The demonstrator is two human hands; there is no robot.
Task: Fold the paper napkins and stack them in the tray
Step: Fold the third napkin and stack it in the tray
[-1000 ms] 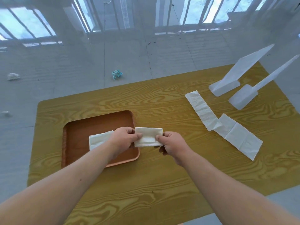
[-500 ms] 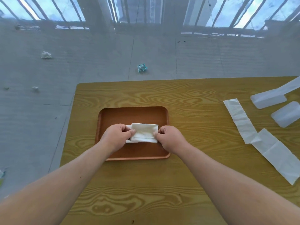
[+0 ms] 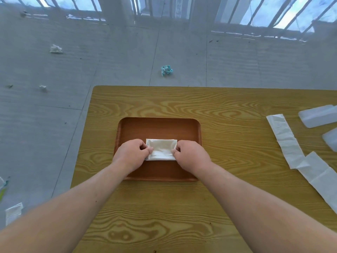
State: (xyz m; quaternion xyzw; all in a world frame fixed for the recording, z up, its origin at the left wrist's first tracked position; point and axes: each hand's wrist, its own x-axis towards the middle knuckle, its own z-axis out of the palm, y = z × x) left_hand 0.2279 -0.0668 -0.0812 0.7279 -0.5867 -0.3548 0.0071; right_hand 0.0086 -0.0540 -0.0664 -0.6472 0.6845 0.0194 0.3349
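Head view, change: the folded napkin (image 3: pixel 161 149) has been carried from the tray's right edge to the middle of the tray (image 3: pixel 158 127).
Fingers: left hand (image 3: pixel 130 155) and right hand (image 3: pixel 191 156) pinch its short ends.
Handling: judged light, limp, tearable; best held at the ends.
Remaining: unfolded napkins (image 3: pixel 299 154) lie near the desk's (image 3: pixel 164 207) right edge.

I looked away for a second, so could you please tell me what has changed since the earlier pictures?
Both hands, left hand and right hand, carried the folded napkin leftward from the tray's right edge to over the napkin already in the tray. Neither hand let go. The unfolded napkins stayed on the table.
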